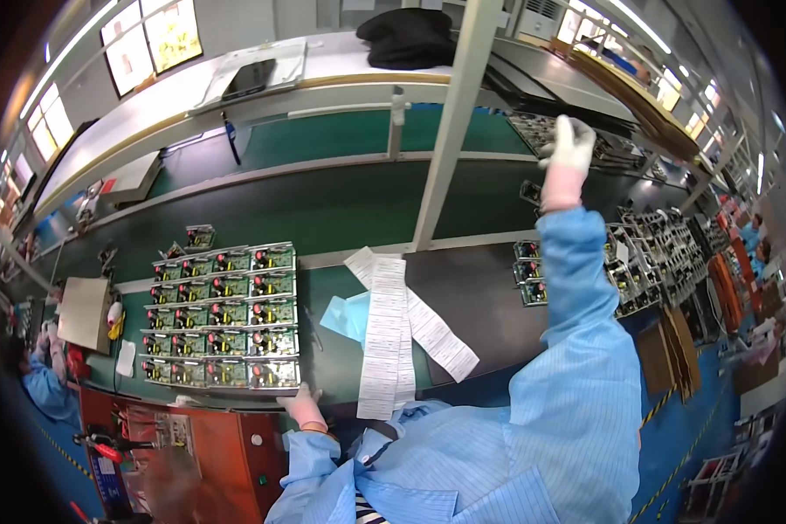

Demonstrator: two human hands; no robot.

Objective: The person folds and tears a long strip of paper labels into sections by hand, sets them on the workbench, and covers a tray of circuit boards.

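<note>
Your right hand (pixel 568 144) is stretched far out and up, its gloved fingers (pixel 576 131) loosely spread and gripping nothing; it hovers over the stack of dark trays with circuit boards (pixel 576 140) at the far right of the surface (pixel 341 210). Whether the fingertips touch a tray I cannot tell from here. Your left hand (pixel 304 409) sits at the near edge of the surface, fingers curled down against the front rim of the big tray of green circuit modules (pixel 223 314); it looks braced there rather than clamped, though the fingers are partly hidden.

With the right arm that extended, I would judge the reach to be the weak point: lean your body in so that the wrist stays straight, and close on a tray's edge rather than on the boards themselves. Keep the left hand pressing lightly so the module tray does not slide off the near edge.

Just right of that tray lie long white paper strips (pixel 393 332) over a pale blue sheet (pixel 345 316), hanging over the near edge. More modules (pixel 529 272) stand near your right sleeve (pixel 576 288); mind the sleeve brushing them. A white post (pixel 450 122) rises between your arms.
</note>
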